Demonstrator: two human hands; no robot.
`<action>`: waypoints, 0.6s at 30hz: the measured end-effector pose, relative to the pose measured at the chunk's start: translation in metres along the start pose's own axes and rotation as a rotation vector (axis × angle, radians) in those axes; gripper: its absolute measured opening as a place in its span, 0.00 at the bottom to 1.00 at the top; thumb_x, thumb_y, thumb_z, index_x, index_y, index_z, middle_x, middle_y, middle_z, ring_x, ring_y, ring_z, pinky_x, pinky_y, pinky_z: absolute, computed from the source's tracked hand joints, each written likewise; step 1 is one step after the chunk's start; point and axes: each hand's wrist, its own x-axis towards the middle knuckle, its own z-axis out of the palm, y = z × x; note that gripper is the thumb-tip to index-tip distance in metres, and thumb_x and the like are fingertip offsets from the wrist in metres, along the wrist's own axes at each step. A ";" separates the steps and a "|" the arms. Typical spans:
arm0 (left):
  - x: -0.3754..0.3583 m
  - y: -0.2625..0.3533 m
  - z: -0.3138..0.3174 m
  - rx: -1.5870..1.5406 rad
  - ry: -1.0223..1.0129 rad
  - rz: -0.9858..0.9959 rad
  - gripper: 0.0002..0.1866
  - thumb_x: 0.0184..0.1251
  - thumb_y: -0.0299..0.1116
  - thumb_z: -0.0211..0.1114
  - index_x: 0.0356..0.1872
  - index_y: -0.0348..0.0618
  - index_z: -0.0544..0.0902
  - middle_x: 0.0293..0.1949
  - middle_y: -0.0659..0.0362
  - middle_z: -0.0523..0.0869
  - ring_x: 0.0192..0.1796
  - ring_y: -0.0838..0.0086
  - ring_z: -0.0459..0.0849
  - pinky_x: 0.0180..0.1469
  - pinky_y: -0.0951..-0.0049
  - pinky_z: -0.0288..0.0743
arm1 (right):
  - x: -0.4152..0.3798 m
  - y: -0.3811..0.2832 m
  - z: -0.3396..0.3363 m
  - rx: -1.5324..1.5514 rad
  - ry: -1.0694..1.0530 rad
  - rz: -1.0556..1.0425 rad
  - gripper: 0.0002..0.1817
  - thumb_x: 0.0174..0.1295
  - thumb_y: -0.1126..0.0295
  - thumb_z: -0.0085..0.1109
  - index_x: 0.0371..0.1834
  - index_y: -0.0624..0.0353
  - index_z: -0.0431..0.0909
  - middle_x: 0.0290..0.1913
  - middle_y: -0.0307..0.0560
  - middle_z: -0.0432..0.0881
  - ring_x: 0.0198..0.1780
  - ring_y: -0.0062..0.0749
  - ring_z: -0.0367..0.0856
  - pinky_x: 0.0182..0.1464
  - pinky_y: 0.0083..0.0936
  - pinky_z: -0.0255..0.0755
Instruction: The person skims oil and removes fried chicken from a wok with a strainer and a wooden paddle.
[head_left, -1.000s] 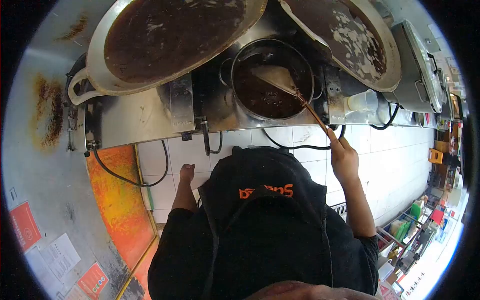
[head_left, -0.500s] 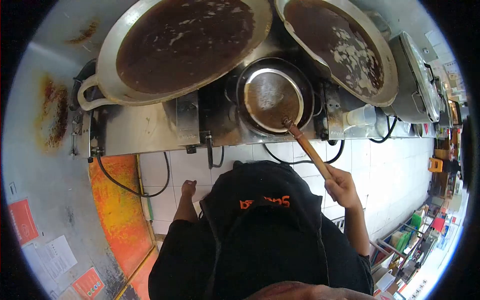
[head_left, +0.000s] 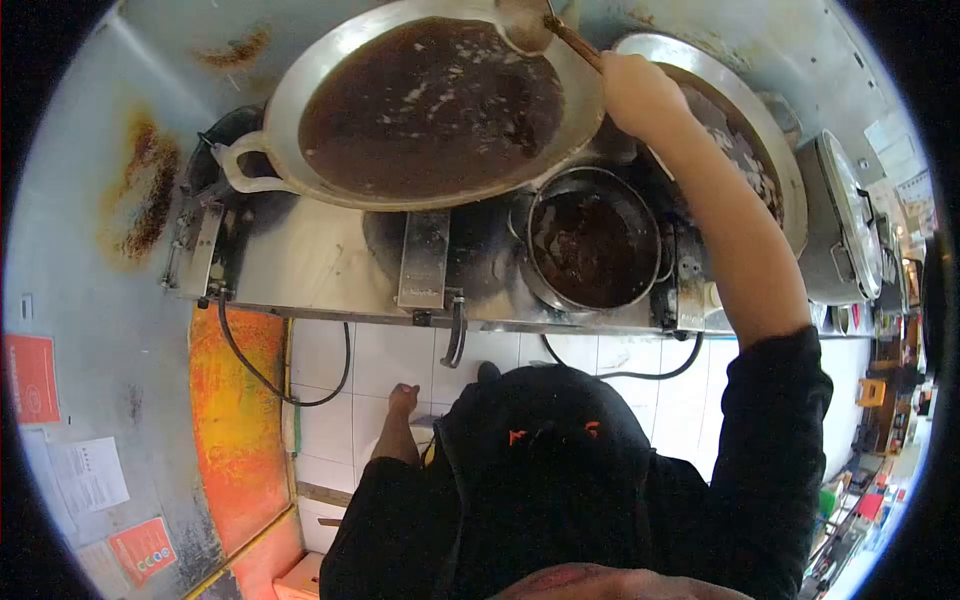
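My right hand [head_left: 640, 92] is closed around the wooden handle of a round metal ladle [head_left: 524, 24]. The ladle's head is over the far right rim of the big wok [head_left: 335, 78], partly cut off by the top of the view. Dark brown liquid with pale flecks of foam fills the wok. Below my right forearm stands a smaller two-handled pot [head_left: 595, 245] with dark liquid in it. My left hand [head_left: 403, 398] hangs low beside my body, away from the stove, with its fingers curled and nothing visible in them.
A second wok [head_left: 795, 195] of dark foamy liquid lies partly behind my right arm. Farther right is a tall lidded pot [head_left: 845, 215]. Black hoses [head_left: 650, 374] loop below the steel stove front [head_left: 290, 265]. A stained metal wall [head_left: 80, 240] closes off the left.
My right hand has lifted the ladle out of the small pot and carried it up and away to the big wok's far right rim. My left hand stays low.
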 end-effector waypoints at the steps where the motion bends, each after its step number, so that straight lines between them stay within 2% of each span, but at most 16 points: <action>1: -0.004 -0.001 0.003 0.041 0.035 0.026 0.25 0.57 0.49 0.60 0.43 0.33 0.76 0.43 0.43 0.81 0.50 0.54 0.78 0.53 0.62 0.71 | 0.013 -0.003 0.003 -0.002 0.014 -0.011 0.12 0.58 0.72 0.44 0.40 0.63 0.77 0.40 0.57 0.81 0.44 0.53 0.80 0.46 0.44 0.74; 3: 0.013 -0.038 0.035 0.038 0.040 0.094 0.24 0.56 0.48 0.60 0.42 0.34 0.76 0.43 0.44 0.81 0.50 0.54 0.78 0.53 0.62 0.71 | 0.031 -0.008 0.012 -0.089 -0.110 0.013 0.13 0.57 0.72 0.46 0.40 0.63 0.79 0.43 0.57 0.80 0.47 0.50 0.80 0.46 0.45 0.74; 5: 0.017 -0.051 0.046 0.034 0.043 0.154 0.23 0.56 0.48 0.60 0.41 0.36 0.77 0.43 0.44 0.81 0.50 0.54 0.78 0.53 0.61 0.72 | 0.040 -0.008 0.019 -0.090 -0.135 -0.060 0.12 0.57 0.72 0.46 0.38 0.63 0.79 0.41 0.60 0.80 0.44 0.52 0.80 0.44 0.43 0.74; 7: 0.005 -0.054 0.044 0.010 -0.153 0.099 0.23 0.56 0.48 0.60 0.40 0.36 0.78 0.43 0.45 0.82 0.49 0.54 0.79 0.53 0.61 0.72 | 0.050 -0.005 0.031 -0.089 -0.167 -0.136 0.11 0.57 0.73 0.45 0.36 0.64 0.79 0.40 0.62 0.80 0.41 0.54 0.80 0.43 0.42 0.74; 8: 0.018 -0.076 0.066 0.262 -0.062 0.246 0.24 0.55 0.49 0.60 0.40 0.35 0.78 0.44 0.45 0.81 0.49 0.53 0.78 0.53 0.61 0.72 | 0.056 -0.004 0.039 -0.098 -0.259 -0.207 0.12 0.57 0.73 0.46 0.37 0.64 0.79 0.41 0.60 0.80 0.43 0.51 0.80 0.44 0.41 0.74; 9: 0.019 -0.088 0.073 0.251 -0.057 0.239 0.24 0.55 0.49 0.60 0.40 0.35 0.78 0.44 0.45 0.81 0.49 0.53 0.78 0.53 0.61 0.72 | 0.063 -0.003 0.048 -0.109 -0.350 -0.276 0.13 0.57 0.72 0.46 0.38 0.65 0.80 0.42 0.58 0.81 0.46 0.49 0.80 0.46 0.41 0.74; 11: 0.018 -0.099 0.080 0.060 -0.091 0.099 0.24 0.55 0.49 0.60 0.39 0.34 0.78 0.43 0.44 0.81 0.49 0.53 0.78 0.53 0.61 0.71 | 0.079 0.005 0.074 -0.110 -0.398 -0.366 0.13 0.56 0.72 0.46 0.38 0.64 0.80 0.41 0.59 0.81 0.45 0.49 0.80 0.45 0.40 0.73; 12: 0.012 -0.094 0.076 0.053 -0.087 0.094 0.24 0.55 0.49 0.60 0.39 0.34 0.78 0.43 0.44 0.81 0.49 0.53 0.78 0.53 0.61 0.71 | 0.084 0.004 0.080 -0.109 -0.450 -0.441 0.13 0.56 0.72 0.47 0.39 0.64 0.79 0.39 0.61 0.80 0.44 0.50 0.80 0.45 0.39 0.73; 14: -0.010 -0.074 0.058 -0.146 -0.097 -0.153 0.24 0.55 0.50 0.61 0.39 0.34 0.78 0.42 0.44 0.82 0.49 0.53 0.79 0.53 0.61 0.71 | 0.065 -0.019 0.056 -0.020 -0.479 -0.426 0.13 0.56 0.72 0.47 0.39 0.64 0.79 0.38 0.61 0.80 0.43 0.51 0.80 0.45 0.40 0.72; 15: -0.008 -0.079 0.063 -0.149 -0.093 -0.156 0.24 0.55 0.50 0.61 0.39 0.34 0.78 0.42 0.44 0.82 0.49 0.53 0.79 0.53 0.61 0.71 | 0.058 -0.031 0.047 0.071 -0.510 -0.402 0.13 0.55 0.71 0.48 0.38 0.63 0.79 0.37 0.62 0.80 0.42 0.52 0.80 0.44 0.40 0.72; 16: -0.007 -0.083 0.069 -0.071 -0.013 -0.070 0.24 0.55 0.50 0.61 0.39 0.35 0.78 0.41 0.44 0.82 0.49 0.53 0.79 0.53 0.61 0.71 | 0.060 -0.036 0.053 0.073 -0.507 -0.406 0.13 0.55 0.71 0.48 0.38 0.63 0.79 0.37 0.62 0.80 0.42 0.52 0.80 0.44 0.40 0.72; 17: -0.004 -0.088 0.077 0.007 0.066 0.016 0.24 0.55 0.50 0.61 0.39 0.36 0.79 0.40 0.44 0.82 0.48 0.53 0.79 0.52 0.61 0.71 | 0.062 -0.041 0.065 0.090 -0.472 -0.471 0.12 0.56 0.70 0.50 0.40 0.64 0.77 0.35 0.62 0.80 0.41 0.53 0.79 0.44 0.42 0.71; 18: 0.001 -0.093 0.083 0.006 0.070 0.014 0.24 0.55 0.50 0.61 0.39 0.36 0.79 0.40 0.44 0.82 0.48 0.53 0.79 0.52 0.61 0.71 | 0.064 -0.045 0.071 0.108 -0.437 -0.537 0.12 0.57 0.69 0.52 0.42 0.64 0.75 0.33 0.61 0.79 0.40 0.54 0.78 0.44 0.43 0.69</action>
